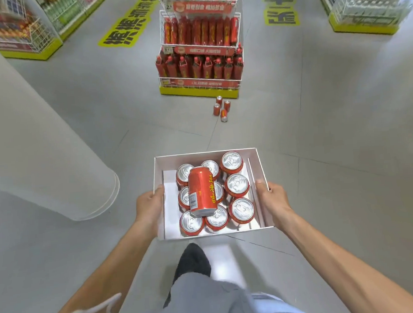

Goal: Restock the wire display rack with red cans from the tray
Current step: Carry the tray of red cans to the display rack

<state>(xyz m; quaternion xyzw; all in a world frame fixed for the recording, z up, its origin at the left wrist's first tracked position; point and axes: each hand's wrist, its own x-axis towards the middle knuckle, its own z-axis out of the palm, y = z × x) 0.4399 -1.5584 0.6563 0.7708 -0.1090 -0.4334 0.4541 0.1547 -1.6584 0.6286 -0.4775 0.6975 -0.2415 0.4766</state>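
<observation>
Both hands carry the tray: the left hand grips its left edge and the right hand its right edge, thumbs hooked over the rim, arms stretched forward. Inside stand the red cans in upright rows, with one can lying across their tops. Well ahead across the floor is the wire display rack, with four loose cans near its front right corner. Judging by the full tray, shelving has not begun.
</observation>
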